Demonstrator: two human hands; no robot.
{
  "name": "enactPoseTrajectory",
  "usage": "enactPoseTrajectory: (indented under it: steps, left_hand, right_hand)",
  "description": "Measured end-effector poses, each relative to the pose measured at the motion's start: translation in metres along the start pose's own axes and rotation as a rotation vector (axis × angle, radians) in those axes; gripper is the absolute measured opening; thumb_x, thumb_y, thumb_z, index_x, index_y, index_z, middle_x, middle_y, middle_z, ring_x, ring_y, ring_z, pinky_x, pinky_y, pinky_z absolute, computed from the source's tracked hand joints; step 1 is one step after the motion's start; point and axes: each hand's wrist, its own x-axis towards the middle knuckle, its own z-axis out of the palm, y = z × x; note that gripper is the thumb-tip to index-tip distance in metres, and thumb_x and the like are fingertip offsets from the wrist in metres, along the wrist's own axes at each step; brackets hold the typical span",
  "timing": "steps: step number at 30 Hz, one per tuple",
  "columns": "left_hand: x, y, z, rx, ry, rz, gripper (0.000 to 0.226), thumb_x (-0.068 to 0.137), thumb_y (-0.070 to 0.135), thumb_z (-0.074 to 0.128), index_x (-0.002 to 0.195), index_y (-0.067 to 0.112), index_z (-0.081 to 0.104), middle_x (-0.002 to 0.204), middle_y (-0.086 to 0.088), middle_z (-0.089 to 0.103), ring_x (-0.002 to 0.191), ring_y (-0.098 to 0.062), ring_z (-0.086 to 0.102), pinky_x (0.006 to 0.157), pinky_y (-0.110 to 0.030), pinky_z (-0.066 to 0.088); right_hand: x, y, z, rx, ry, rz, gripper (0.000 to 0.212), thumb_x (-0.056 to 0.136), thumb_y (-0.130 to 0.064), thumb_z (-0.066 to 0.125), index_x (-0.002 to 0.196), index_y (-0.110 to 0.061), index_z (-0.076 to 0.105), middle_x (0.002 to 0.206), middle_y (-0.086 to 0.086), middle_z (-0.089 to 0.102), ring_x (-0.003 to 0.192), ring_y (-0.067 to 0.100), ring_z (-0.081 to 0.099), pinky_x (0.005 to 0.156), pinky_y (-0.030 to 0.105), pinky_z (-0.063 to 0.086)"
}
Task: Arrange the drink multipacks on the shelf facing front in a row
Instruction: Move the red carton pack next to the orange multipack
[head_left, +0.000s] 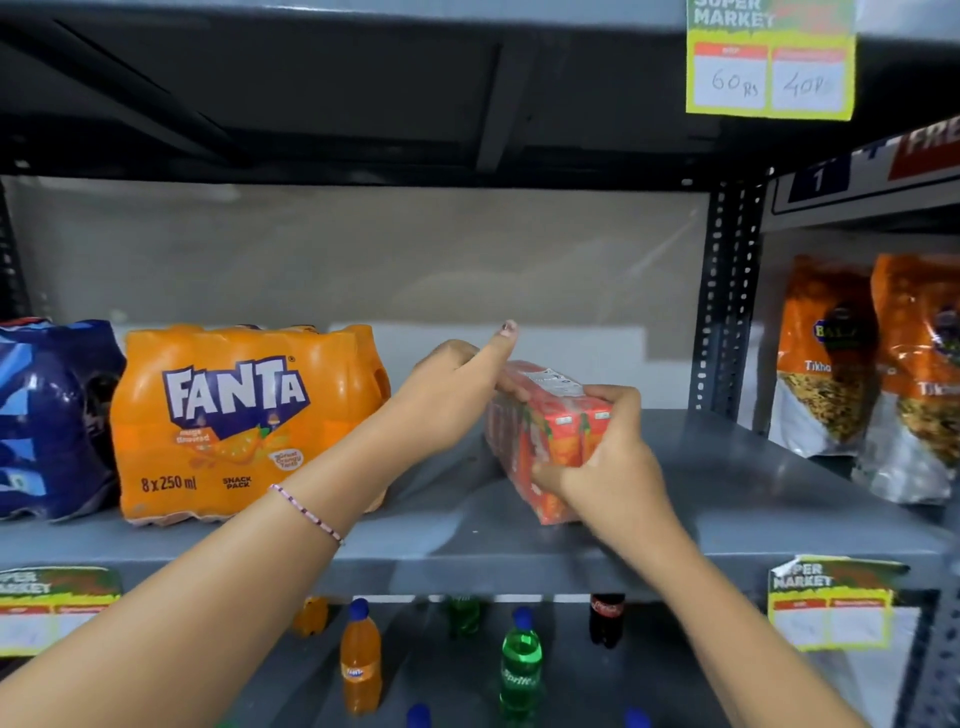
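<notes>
A red-orange multipack of small juice cartons (548, 431) stands on the grey shelf (727, 499), turned at an angle with one corner toward me. My right hand (605, 457) grips its near end, fingers over the top and thumb on the front. My left hand (452, 400) presses against its far left side, index finger pointing up. Left of them an orange Fanta multipack (234, 421) faces front. A dark blue multipack (49, 415) stands at the far left, partly cut off.
Orange snack bags (883, 374) fill the neighbouring bay past a perforated upright (724, 301). Single bottles, one orange (360, 660) and one green (521, 660), stand on the shelf below. Price tags hang on the shelf edges (831, 603).
</notes>
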Motion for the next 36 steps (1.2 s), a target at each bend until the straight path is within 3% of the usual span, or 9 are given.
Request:
enactPoseTrajectory:
  steps: [6, 9, 12, 17, 21, 24, 27, 31, 36]
  left_hand:
    - [0.008, -0.024, 0.004, -0.106, 0.152, -0.056, 0.059, 0.103, 0.054, 0.039, 0.148, 0.018, 0.052, 0.160, -0.004, 0.043, 0.147, -0.023, 0.040, 0.121, -0.037, 0.029]
    - [0.009, -0.029, 0.005, -0.211, 0.195, -0.184, 0.066, 0.101, 0.056, 0.042, 0.155, 0.019, 0.042, 0.161, -0.005, 0.043, 0.146, -0.028, 0.043, 0.120, -0.046, 0.034]
    - [0.001, -0.027, 0.006, -0.258, 0.234, -0.200, 0.063, 0.101, 0.048, 0.048, 0.157, 0.019, 0.039, 0.157, -0.006, 0.047, 0.129, -0.024, 0.052, 0.103, -0.033, 0.040]
    - [-0.018, -0.027, 0.012, -0.280, 0.261, -0.147, 0.057, 0.102, 0.036, 0.055, 0.155, 0.021, 0.040, 0.141, 0.000, 0.055, 0.077, 0.000, 0.052, 0.066, -0.022, 0.043]
    - [-0.033, -0.033, 0.016, -0.458, 0.289, -0.229, 0.057, 0.104, 0.045, 0.048, 0.154, 0.020, 0.037, 0.130, 0.006, 0.061, 0.088, -0.008, 0.062, 0.065, -0.022, 0.046]
    - [-0.042, -0.041, 0.017, -0.651, 0.286, -0.305, 0.042, 0.103, 0.054, 0.041, 0.111, 0.021, 0.067, 0.075, 0.008, 0.081, 0.068, -0.008, 0.077, 0.063, -0.027, 0.049]
    - [-0.046, -0.040, 0.019, -0.665, 0.282, -0.274, 0.044, 0.102, 0.057, 0.040, 0.081, 0.028, 0.065, 0.051, 0.015, 0.074, 0.047, -0.001, 0.072, 0.065, -0.031, 0.051]
    - [-0.046, -0.036, 0.023, -0.673, 0.154, -0.251, 0.052, 0.098, 0.066, 0.035, 0.082, 0.029, 0.068, 0.065, 0.009, 0.080, 0.077, -0.015, 0.079, 0.096, -0.044, 0.056]
    - [-0.044, -0.029, 0.038, -0.701, 0.032, -0.223, 0.059, 0.092, 0.074, 0.034, 0.089, 0.030, 0.073, 0.088, 0.001, 0.085, 0.095, -0.022, 0.079, 0.106, -0.050, 0.052]
  right_hand:
    - [0.028, 0.022, -0.060, 0.358, -0.421, 0.107, 0.082, 0.058, 0.013, 0.082, 0.120, -0.027, 0.047, 0.119, 0.016, 0.068, 0.093, 0.020, 0.073, 0.074, 0.035, 0.062]
    - [0.043, 0.035, -0.078, 0.508, -0.615, 0.204, 0.083, 0.056, 0.015, 0.071, 0.124, -0.027, 0.052, 0.120, 0.019, 0.069, 0.100, 0.027, 0.071, 0.080, 0.041, 0.060]
    - [0.055, 0.044, -0.085, 0.589, -0.709, 0.250, 0.084, 0.056, 0.019, 0.062, 0.124, -0.030, 0.057, 0.120, 0.020, 0.070, 0.106, 0.034, 0.068, 0.090, 0.051, 0.054]
    - [0.057, 0.045, -0.086, 0.643, -0.591, 0.279, 0.088, 0.054, 0.026, 0.053, 0.126, -0.025, 0.063, 0.120, 0.019, 0.071, 0.110, 0.036, 0.067, 0.092, 0.051, 0.054]
    - [0.029, 0.041, -0.071, 0.615, -0.352, 0.260, 0.060, 0.074, 0.023, 0.044, 0.121, -0.009, 0.063, 0.112, 0.024, 0.074, 0.108, 0.038, 0.069, 0.089, 0.050, 0.055]
    - [0.008, 0.035, -0.058, 0.631, -0.214, 0.153, 0.030, 0.090, 0.000, 0.054, 0.112, -0.017, 0.066, 0.106, 0.012, 0.077, 0.094, 0.024, 0.074, 0.083, 0.047, 0.057]
    - [0.006, 0.032, -0.057, 0.655, -0.185, 0.112, 0.021, 0.096, -0.021, 0.055, 0.113, -0.020, 0.068, 0.104, 0.004, 0.079, 0.093, 0.016, 0.075, 0.081, 0.040, 0.056]
    - [0.013, 0.035, -0.066, 0.680, -0.177, 0.138, 0.037, 0.099, -0.036, 0.050, 0.127, -0.017, 0.066, 0.114, 0.006, 0.076, 0.103, 0.019, 0.073, 0.087, 0.045, 0.057]
    - [0.020, 0.046, -0.087, 0.630, -0.187, 0.132, 0.033, 0.100, -0.041, 0.047, 0.116, -0.026, 0.072, 0.115, 0.006, 0.076, 0.103, 0.019, 0.073, 0.087, 0.047, 0.055]
